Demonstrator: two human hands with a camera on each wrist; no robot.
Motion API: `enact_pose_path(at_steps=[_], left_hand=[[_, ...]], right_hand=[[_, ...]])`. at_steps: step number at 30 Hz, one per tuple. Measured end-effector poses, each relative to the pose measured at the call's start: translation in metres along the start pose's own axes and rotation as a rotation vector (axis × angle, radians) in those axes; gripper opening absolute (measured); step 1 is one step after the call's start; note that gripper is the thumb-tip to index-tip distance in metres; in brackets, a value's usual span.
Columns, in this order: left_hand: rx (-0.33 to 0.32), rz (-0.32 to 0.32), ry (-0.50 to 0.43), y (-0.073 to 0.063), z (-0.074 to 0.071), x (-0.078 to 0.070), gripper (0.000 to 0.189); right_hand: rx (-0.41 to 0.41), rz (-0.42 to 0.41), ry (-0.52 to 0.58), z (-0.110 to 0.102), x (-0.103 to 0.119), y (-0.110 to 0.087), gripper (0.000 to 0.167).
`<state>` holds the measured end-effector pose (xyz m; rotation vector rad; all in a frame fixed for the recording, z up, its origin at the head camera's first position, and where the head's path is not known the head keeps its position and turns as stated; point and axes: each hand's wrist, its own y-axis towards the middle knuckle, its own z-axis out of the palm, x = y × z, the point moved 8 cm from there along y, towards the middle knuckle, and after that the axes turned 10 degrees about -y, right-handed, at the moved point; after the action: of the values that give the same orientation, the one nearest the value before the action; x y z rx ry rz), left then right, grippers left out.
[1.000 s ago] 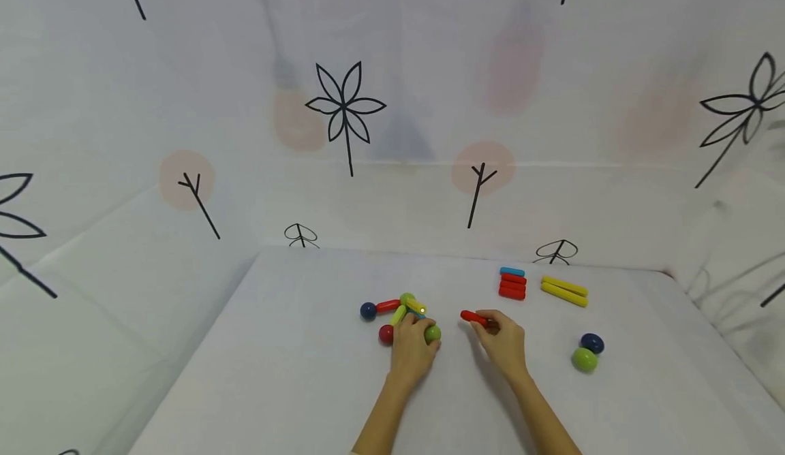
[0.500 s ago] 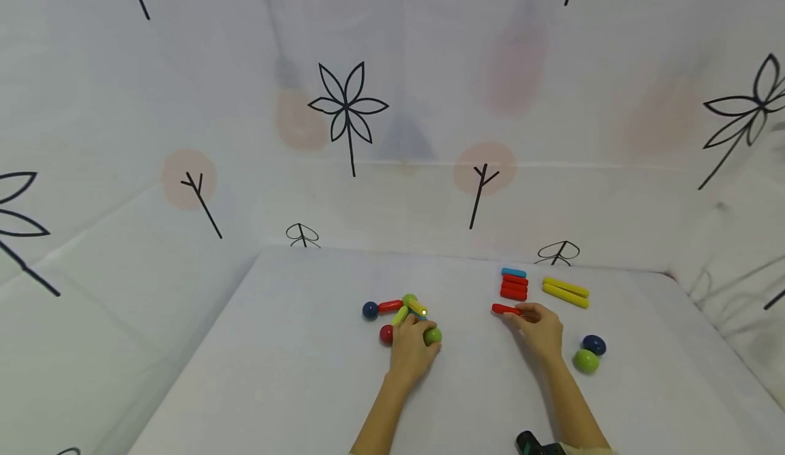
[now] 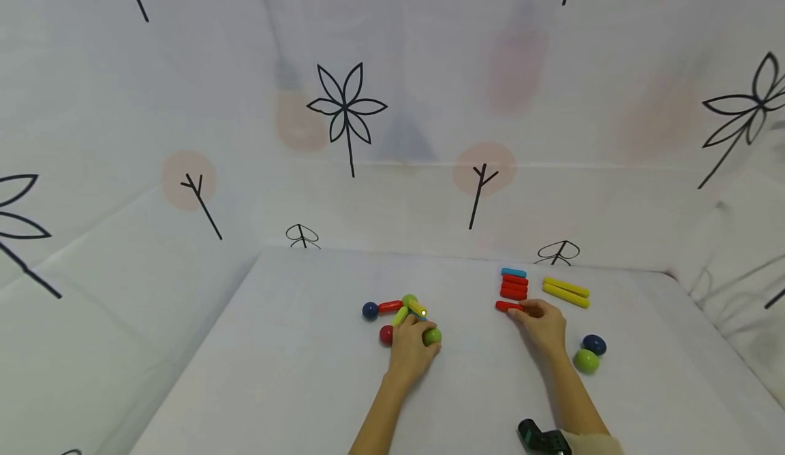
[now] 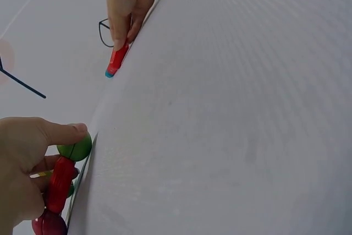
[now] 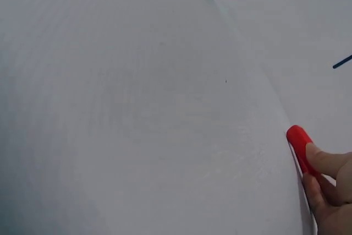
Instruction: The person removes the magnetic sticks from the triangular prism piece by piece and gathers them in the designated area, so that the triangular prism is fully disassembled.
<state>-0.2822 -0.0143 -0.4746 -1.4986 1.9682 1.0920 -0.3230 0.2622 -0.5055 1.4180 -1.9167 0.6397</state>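
Note:
My left hand (image 3: 409,353) grips a green ball (image 3: 433,336) at the near right corner of a joined ball-and-rod toy. In the left wrist view, a red rod (image 4: 59,185) links that ball to a dark red ball (image 4: 49,225). Other parts show beyond the fingers: a navy ball (image 3: 370,311), a second green ball (image 3: 409,300) and a yellow rod (image 3: 417,308). On the right, my right hand (image 3: 544,329) pinches a loose red rod (image 3: 508,306) by one end, low over the table, just in front of a row of red rods (image 3: 514,287). My left palm hides part of the toy.
A blue rod (image 3: 514,272) lies behind the red row, with two yellow rods (image 3: 565,291) to its right. Nearer, a loose navy ball (image 3: 594,344) and green ball (image 3: 587,361) sit together. A patterned cloth wall (image 3: 392,196) borders the white table (image 3: 294,373) at the back.
My right hand has carried the red rod rightward, away from the toy, to the front of the red row. The left hand keeps its hold on the green ball.

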Motion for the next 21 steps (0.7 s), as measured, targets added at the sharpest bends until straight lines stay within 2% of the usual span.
enact_pose_path(at_steps=[4,9,21], left_hand=[[-0.001,0.000,-0.002,-0.0003,-0.0005,-0.0009,0.030],[0.011,-0.002,0.002,-0.0005,-0.0004,-0.0015,0.030],[0.000,0.004,-0.005,-0.0013,-0.0038,-0.0034,0.030]], right_hand=[[-0.018,-0.035,-0.037,-0.0013,0.0029,0.0034,0.041],[-0.081,-0.052,-0.070,-0.0030,0.0046,0.0066,0.035],[-0.171,-0.011,-0.081,-0.0044,0.0069,0.0083,0.036]])
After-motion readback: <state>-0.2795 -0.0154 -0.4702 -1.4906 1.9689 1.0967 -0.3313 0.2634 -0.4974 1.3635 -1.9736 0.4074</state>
